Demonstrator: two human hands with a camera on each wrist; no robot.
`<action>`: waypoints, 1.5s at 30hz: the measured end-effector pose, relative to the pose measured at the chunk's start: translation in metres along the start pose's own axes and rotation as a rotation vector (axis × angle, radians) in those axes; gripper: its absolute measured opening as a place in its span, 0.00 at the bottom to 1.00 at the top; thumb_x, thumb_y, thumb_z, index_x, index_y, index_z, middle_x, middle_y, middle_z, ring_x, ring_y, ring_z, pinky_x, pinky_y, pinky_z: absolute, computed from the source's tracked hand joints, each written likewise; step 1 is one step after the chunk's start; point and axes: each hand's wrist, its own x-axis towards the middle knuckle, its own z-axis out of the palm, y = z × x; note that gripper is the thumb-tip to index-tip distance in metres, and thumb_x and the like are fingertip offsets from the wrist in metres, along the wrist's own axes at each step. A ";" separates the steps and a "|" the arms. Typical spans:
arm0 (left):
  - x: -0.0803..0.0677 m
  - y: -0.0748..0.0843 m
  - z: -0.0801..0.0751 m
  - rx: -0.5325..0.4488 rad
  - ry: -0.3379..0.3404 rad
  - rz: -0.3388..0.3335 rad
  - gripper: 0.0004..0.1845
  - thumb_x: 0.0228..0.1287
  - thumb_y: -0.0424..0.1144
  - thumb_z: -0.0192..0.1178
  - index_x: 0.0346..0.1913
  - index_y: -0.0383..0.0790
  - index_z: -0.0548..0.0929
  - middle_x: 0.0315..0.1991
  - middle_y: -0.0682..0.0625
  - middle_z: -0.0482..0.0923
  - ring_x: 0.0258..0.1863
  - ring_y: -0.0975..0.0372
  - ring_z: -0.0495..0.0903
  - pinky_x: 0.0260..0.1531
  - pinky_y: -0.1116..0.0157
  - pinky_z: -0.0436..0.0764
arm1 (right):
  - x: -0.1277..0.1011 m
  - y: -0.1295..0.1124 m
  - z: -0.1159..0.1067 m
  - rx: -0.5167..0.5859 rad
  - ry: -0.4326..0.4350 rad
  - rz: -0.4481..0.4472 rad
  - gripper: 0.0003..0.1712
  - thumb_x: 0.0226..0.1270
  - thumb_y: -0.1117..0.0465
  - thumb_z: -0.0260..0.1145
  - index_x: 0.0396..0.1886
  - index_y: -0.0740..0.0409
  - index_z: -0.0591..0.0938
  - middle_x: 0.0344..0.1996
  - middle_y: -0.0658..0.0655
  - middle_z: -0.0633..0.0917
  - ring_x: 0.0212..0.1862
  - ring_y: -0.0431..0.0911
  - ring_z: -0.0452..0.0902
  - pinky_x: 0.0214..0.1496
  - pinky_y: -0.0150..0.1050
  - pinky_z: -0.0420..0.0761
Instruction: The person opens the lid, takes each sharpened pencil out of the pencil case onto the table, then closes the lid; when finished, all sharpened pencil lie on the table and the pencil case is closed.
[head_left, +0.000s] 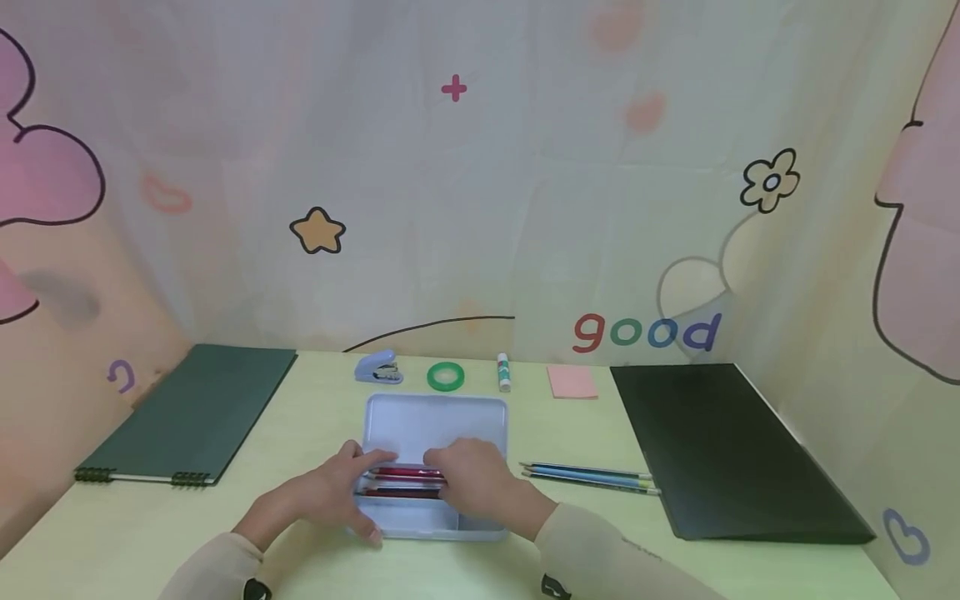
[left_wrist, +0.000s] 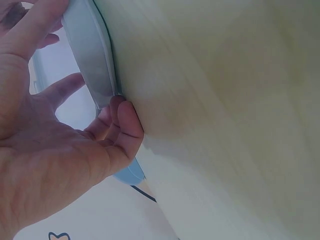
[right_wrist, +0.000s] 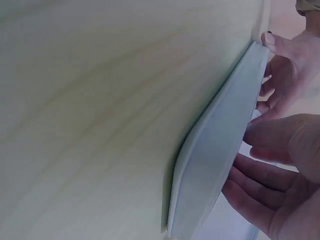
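Observation:
An opened light-blue pencil case lies in the middle of the table, its lid tipped back. Dark-red pencils lie lengthwise in it, tips to the left. My left hand holds the case at its left end. Its thumb is at the front left corner and a finger reaches over the inside. In the left wrist view, other fingers curl against the case's side. My right hand reaches into the case with bent fingers round the pencils' right ends, which it hides; the fingertips' contact is hidden too.
Blue and dark pencils lie right of the case. A stapler, green tape roll, glue stick and pink sticky notes line the back. A green spiral sketchbook lies left, a black folder right.

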 end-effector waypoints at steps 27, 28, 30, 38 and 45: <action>-0.001 -0.001 0.002 0.003 0.005 0.027 0.51 0.37 0.45 0.84 0.70 0.51 0.70 0.49 0.45 0.63 0.48 0.54 0.70 0.49 0.53 0.73 | 0.008 -0.019 0.001 -0.228 -0.044 -0.095 0.11 0.64 0.58 0.71 0.46 0.43 0.87 0.28 0.45 0.87 0.26 0.39 0.76 0.30 0.34 0.77; -0.001 -0.001 0.001 0.005 0.003 0.033 0.51 0.38 0.45 0.84 0.70 0.51 0.70 0.49 0.45 0.63 0.48 0.54 0.70 0.49 0.52 0.74 | 0.009 -0.019 0.001 -0.221 -0.046 -0.096 0.11 0.64 0.58 0.71 0.46 0.43 0.86 0.28 0.45 0.86 0.26 0.39 0.75 0.30 0.34 0.76; -0.001 -0.001 0.001 0.002 0.000 0.043 0.51 0.38 0.45 0.84 0.70 0.51 0.69 0.49 0.44 0.63 0.49 0.54 0.70 0.50 0.51 0.74 | 0.009 -0.018 0.002 -0.215 -0.046 -0.102 0.12 0.64 0.59 0.71 0.47 0.43 0.86 0.28 0.44 0.86 0.26 0.38 0.74 0.29 0.33 0.75; 0.000 0.001 -0.001 0.007 -0.001 0.038 0.51 0.38 0.46 0.84 0.70 0.52 0.69 0.48 0.45 0.63 0.48 0.54 0.69 0.49 0.53 0.74 | 0.013 -0.014 0.000 -0.175 -0.064 -0.125 0.18 0.61 0.61 0.73 0.50 0.41 0.86 0.30 0.44 0.85 0.27 0.37 0.73 0.29 0.32 0.74; -0.001 0.002 -0.001 -0.009 -0.006 0.038 0.51 0.39 0.44 0.83 0.70 0.50 0.69 0.49 0.44 0.63 0.48 0.54 0.69 0.49 0.52 0.73 | 0.015 -0.009 -0.003 -0.114 -0.123 -0.155 0.22 0.60 0.63 0.73 0.53 0.38 0.85 0.34 0.42 0.85 0.31 0.36 0.72 0.37 0.30 0.75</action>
